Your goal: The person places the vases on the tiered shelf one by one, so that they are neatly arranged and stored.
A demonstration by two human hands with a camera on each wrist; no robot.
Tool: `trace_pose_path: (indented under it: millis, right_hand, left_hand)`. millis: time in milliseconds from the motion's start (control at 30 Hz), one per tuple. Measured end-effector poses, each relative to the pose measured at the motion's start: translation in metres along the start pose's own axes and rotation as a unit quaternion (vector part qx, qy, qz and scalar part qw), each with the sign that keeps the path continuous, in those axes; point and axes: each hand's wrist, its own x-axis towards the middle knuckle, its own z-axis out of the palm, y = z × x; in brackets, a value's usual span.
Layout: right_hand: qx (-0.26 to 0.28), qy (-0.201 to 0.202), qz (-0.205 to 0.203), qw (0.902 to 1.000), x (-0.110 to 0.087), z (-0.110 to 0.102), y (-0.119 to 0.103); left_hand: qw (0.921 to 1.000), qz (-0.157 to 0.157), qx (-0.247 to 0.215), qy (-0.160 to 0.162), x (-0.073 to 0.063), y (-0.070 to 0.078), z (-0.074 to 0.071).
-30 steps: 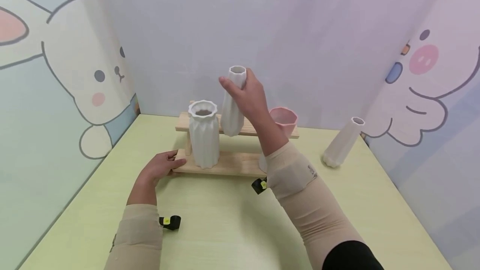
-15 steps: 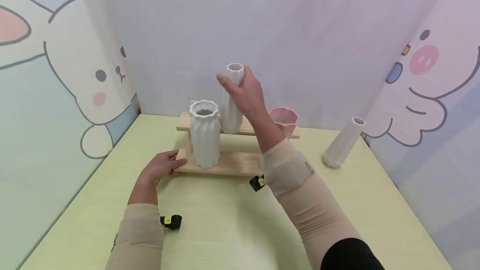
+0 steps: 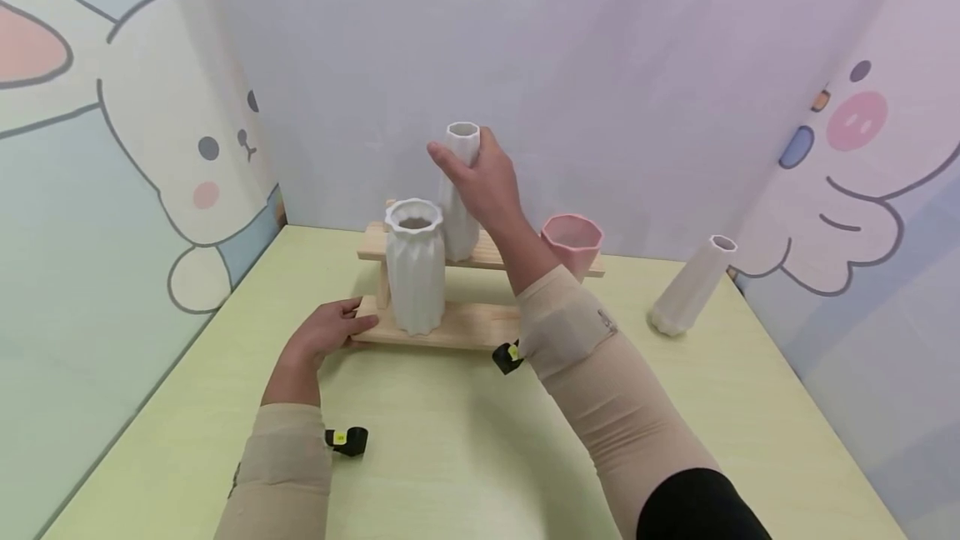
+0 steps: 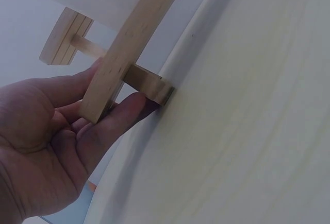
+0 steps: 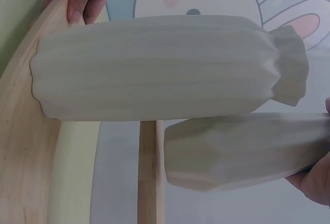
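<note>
My right hand (image 3: 487, 182) grips a slim white vase (image 3: 460, 227) near its neck, upright over the upper board of a two-tier wooden plant stand (image 3: 480, 323). In the right wrist view the vase's base (image 5: 188, 154) is very close to that board's edge; I cannot tell whether they touch. My left hand (image 3: 322, 333) holds the left end of the lower board, thumb on one face and fingers on the other, as the left wrist view (image 4: 62, 131) shows. A wider fluted white vase (image 3: 416, 282) with a scalloped rim stands on the lower board.
A pink faceted pot (image 3: 573, 242) sits at the right of the upper board, partly behind my right forearm. Another slim white vase (image 3: 692, 290) stands on the pale green table (image 3: 420, 423) at the right. Cartoon-printed walls (image 3: 600, 65) enclose the back and sides.
My right hand and the slim vase have shifted slightly left and back, and the vase is now more upright. My left hand keeps its hold on the stand.
</note>
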Motion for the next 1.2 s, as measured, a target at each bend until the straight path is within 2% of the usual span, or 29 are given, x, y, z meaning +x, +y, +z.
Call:
trace_pose_path:
  millis: [433, 667, 1200]
  right_hand:
    - [-0.011, -0.005, -0.001, 0.9999, 0.009, 0.008, 0.001]
    - [-0.003, -0.006, -0.003, 1.0, 0.012, 0.011, 0.002]
    - [0.001, -0.017, -0.013, 0.9998, 0.018, 0.023, 0.002]
  left_hand:
    - [0.9999, 0.001, -0.016, -0.001, 0.001, 0.001, 0.003]
    - [1.0, 0.003, 0.002, 0.002, 0.001, 0.001, 0.006]
    - [1.0, 0.001, 0.007, 0.001, 0.001, 0.002, 0.009]
